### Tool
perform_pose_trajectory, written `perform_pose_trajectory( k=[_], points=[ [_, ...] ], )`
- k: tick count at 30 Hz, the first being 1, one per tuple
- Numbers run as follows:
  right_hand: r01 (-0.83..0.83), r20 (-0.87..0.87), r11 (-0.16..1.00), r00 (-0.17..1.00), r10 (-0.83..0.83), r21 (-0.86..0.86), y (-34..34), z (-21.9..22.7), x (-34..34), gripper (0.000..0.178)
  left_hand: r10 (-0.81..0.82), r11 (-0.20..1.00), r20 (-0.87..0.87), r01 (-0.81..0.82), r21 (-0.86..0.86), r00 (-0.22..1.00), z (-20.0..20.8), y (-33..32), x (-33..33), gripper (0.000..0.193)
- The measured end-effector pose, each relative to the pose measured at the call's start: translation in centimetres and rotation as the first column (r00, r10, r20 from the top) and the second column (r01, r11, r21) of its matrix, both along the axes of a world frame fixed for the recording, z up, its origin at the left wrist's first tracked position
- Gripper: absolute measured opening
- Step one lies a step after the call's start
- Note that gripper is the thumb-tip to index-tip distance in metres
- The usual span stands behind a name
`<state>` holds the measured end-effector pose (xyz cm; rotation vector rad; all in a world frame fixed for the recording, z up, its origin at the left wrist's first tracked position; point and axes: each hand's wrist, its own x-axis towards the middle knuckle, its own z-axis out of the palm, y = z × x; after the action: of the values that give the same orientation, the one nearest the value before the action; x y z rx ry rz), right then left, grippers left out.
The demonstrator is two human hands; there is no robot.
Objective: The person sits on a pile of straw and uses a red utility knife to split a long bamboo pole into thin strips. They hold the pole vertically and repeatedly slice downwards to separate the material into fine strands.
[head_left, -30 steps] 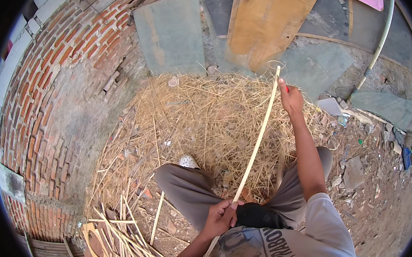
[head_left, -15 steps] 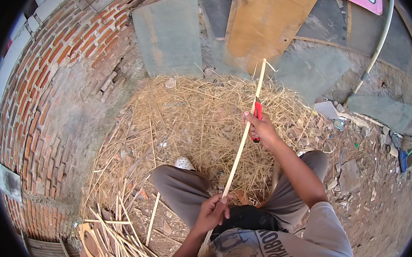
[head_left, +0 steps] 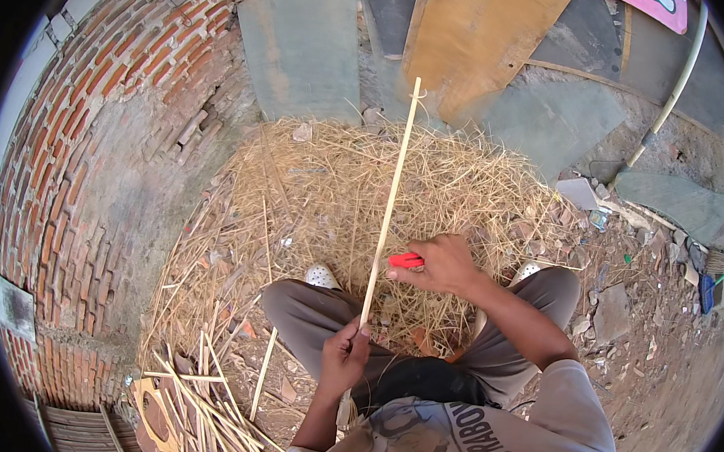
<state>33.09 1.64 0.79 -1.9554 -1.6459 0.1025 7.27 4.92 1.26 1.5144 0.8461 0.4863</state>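
Note:
A long pale bamboo strip [head_left: 390, 194] rises from my lap toward the boards at the back. My left hand [head_left: 344, 357] grips its lower end just above my knees. My right hand [head_left: 441, 263] is closed around a red-handled knife [head_left: 405, 260], held right beside the strip about a third of the way up. I sit with both grey-trousered legs spread over a heap of dry shavings [head_left: 339, 191].
A curved brick wall [head_left: 109, 124] stands at left. Grey and brown boards [head_left: 467, 40] lean at the back. A pile of cut bamboo sticks [head_left: 199, 399] lies at lower left. Rubble and stones [head_left: 625, 303] cover the ground at right, with a pale pipe [head_left: 669, 96] beyond.
My right hand slid down the strip from its far tip to near my knees, bringing the red knife with it. The strip swung left and stands more upright.

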Motion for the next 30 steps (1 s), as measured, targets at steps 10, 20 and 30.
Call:
perform_pose_trajectory(
  k=[10,20,30],
  points=[
    [0.102,0.07,0.986,0.991,-0.112,0.129,1.5,-2.1,0.5,0.072,0.022,0.852,-0.139,0.054,0.521,0.99,0.6,-0.5,0.4,0.026],
    [0.207,0.072,0.968,0.973,-0.219,0.145,1.9,-2.0,2.2,0.073,0.003,0.811,-0.214,0.123,0.573,0.977,0.5,-1.1,-0.8,0.022],
    [0.435,0.037,0.9,0.9,-0.434,-0.02,2.1,-2.3,7.3,0.076,-0.095,0.856,-0.219,0.192,0.479,0.971,1.5,-3.4,-3.3,0.021]
  ],
)
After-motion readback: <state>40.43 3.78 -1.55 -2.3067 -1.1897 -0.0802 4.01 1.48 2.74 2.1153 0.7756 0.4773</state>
